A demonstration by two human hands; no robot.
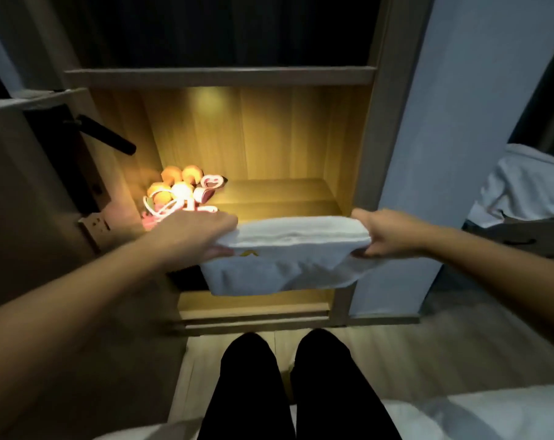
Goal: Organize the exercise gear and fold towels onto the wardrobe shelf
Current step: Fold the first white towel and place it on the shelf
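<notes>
Sideways, both hands [202, 233] stretch the folded towel [288, 249] left-right.

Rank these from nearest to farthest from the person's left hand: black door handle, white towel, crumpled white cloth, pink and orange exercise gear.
1. White towel, gripped by the left hand itself.
2. Exercise gear, just behind the hand on the shelf.
3. Black door handle, up left.
4. Crumpled white cloth, far right.
</notes>
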